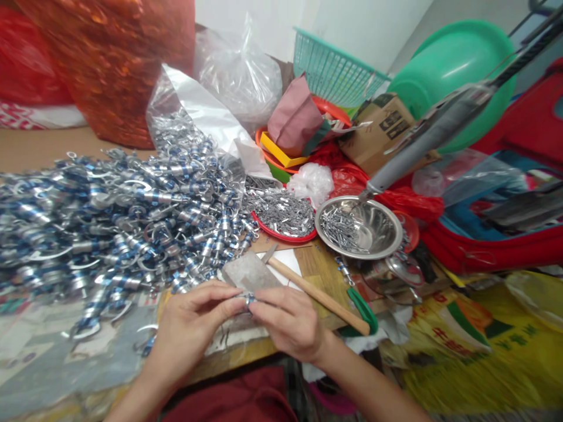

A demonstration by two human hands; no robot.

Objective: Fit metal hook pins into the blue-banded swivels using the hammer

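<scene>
Head camera, small silver-and-blue metal piece (249, 299): pinched between both sets of fingertips, just above the near edge of the rough grey rectangular block (250, 273) – whether the block is touched can't be told.
Long axis: seems to be laid roughly side to side, from one hand's fingertips to the other's, though most of it is covered by fingers and blurred.
Left hand (187, 331): thumb and forefinger closed on the piece's left end.
Right hand (292, 322): the blue part gripped by thumb and fingers. Neither hand is really nearer – the piece is met by both.
Wooden-handled hammer (319, 296): left lying beside the block, handle slanted past the right hand's far side, not held.
Blue-and-silver metal assemblies (145, 217): heaped beyond the left hand, untouched.
</scene>
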